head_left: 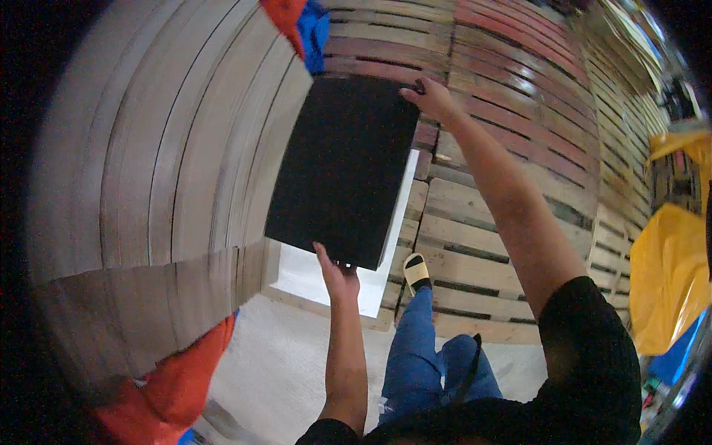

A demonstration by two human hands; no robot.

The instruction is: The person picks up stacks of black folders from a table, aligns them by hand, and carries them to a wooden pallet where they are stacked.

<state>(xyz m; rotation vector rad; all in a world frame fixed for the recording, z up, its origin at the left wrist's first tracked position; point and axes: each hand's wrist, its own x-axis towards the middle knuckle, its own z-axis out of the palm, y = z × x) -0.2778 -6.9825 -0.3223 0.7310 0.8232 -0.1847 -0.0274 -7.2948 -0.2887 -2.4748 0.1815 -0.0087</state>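
Note:
Held in front of me is a black rectangular block, flat on top with a thin side face along its right; whether it is a box or a stack of sheets I cannot tell. My left hand grips its near edge, thumb on top and fingers underneath. At the far right corner my right hand holds the edge, its fingers partly hidden. Beneath the block, a white sheet or white-topped stack shows past the near and right sides.
Tall stacks of grey-brown board rise on the left. Orange cloth hangs at the lower left. Wooden pallets cover the floor ahead and right, with my sandalled foot on them. Yellow plastic sheeting stands at the right.

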